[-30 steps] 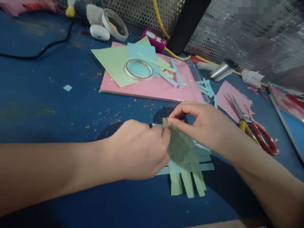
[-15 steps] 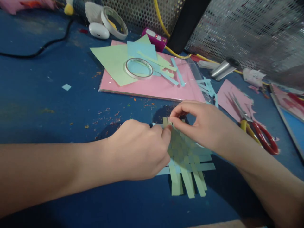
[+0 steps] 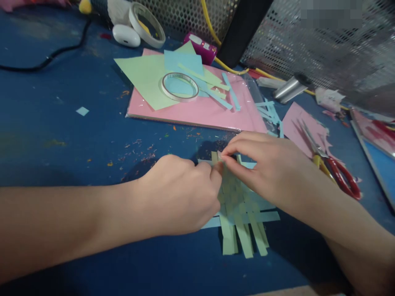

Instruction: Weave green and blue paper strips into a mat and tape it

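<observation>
A woven mat of green and blue paper strips [image 3: 243,201] lies on the blue table in front of me, loose strip ends sticking out below and to the right. My left hand [image 3: 185,195] is closed over its left side, the fingertips at the top left corner. Thumb and forefinger of my right hand [image 3: 262,158] pinch a tiny pale piece at the upper end of a green strip, right against my left fingertips. Whether that piece is tape or paper I cannot tell. My left fingers hide part of the weave.
Behind the mat, a pink paper pack [image 3: 173,117] carries green and blue sheets, cut strips and a tape roll [image 3: 164,91]. Red-and-yellow scissors [image 3: 336,170] lie at the right on pink paper. A wider tape roll [image 3: 157,39] and a white case [image 3: 126,36] stand at the back.
My right hand has turned slightly, its thumb and forefinger closer together over the same spot. My left hand and the mat stay in place. The view has shifted a little.
</observation>
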